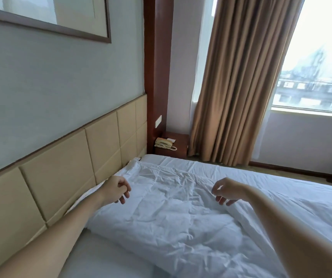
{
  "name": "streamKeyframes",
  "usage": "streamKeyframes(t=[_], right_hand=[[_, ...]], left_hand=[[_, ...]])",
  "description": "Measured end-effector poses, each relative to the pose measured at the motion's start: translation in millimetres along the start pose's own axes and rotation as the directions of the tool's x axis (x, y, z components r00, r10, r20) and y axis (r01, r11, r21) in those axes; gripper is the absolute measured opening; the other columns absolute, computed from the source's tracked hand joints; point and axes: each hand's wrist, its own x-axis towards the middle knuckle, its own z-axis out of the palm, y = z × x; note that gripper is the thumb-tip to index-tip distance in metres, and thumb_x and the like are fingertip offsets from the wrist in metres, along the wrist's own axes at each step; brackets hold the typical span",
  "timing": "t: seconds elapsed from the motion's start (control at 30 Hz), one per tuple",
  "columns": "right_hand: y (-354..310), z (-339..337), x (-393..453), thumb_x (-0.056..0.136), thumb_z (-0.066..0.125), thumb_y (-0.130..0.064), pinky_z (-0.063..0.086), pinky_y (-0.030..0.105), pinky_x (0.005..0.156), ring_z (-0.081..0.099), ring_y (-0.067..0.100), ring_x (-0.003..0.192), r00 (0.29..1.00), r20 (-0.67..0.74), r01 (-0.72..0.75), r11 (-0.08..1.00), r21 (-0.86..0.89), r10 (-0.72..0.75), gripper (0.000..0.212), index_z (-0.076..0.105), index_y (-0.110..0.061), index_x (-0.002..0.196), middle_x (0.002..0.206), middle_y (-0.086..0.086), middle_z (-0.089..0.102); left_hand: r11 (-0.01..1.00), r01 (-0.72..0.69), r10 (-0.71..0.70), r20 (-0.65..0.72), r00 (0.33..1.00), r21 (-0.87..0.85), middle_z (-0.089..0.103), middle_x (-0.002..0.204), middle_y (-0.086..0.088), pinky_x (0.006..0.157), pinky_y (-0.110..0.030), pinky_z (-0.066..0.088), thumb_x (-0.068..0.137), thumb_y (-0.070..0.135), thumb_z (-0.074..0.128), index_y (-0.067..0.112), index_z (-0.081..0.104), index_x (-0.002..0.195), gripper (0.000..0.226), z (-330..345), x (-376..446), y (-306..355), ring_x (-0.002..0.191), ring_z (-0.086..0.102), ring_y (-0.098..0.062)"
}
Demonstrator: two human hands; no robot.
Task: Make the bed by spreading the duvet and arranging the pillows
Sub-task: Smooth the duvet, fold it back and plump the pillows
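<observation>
A wrinkled white duvet (171,207) lies across the head end of the bed, its top edge against the beige padded headboard (61,173). My left hand (117,189) hovers just above the duvet's top edge near the headboard, fingers loosely curled and apart, holding nothing. Over the middle of the duvet, my right hand (227,190) has its fingers bent downward and empty. Bare white sheet (105,255) shows at the near left beside the duvet. No pillow is in view.
A wooden nightstand (178,145) with a beige telephone (164,144) stands past the far bed corner. Brown curtains (237,87) hang beside a bright window (319,67). A framed picture (46,17) hangs above the headboard. Carpet runs along the bed's far side.
</observation>
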Motion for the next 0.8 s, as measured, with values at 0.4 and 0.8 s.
streamKeyframes(t=[0.4,0.8], right_hand=[[110.2,7.4,-150.3,0.097,0.048,-0.022,0.056,0.024,0.062,0.07,0.008,0.067,0.982,-0.015,-0.191,0.979,-0.074,0.191,0.018,0.063,-0.015,0.104,0.079,-0.001,0.073],[241.9,-17.0,-227.5,0.085,0.041,-0.021,0.056,0.03,0.069,0.065,0.021,0.066,0.976,-0.058,-0.215,0.893,-0.395,0.21,0.021,0.061,-0.025,0.082,0.074,0.002,0.076]], left_hand=[[0.986,-0.125,0.089,0.293,0.952,0.107,0.073,0.082,-0.01,0.056,-0.026,0.046,0.094,0.001,0.041,0.004,0.065,0.09,0.024,116.2,-55.8,41.7,0.06,0.066,-0.018],[0.888,-0.166,-0.049,0.446,0.894,0.429,0.073,0.081,-0.006,0.049,-0.023,0.043,0.088,0.002,0.036,0.007,0.063,0.088,0.028,235.4,-87.2,83.0,0.055,0.066,-0.015]])
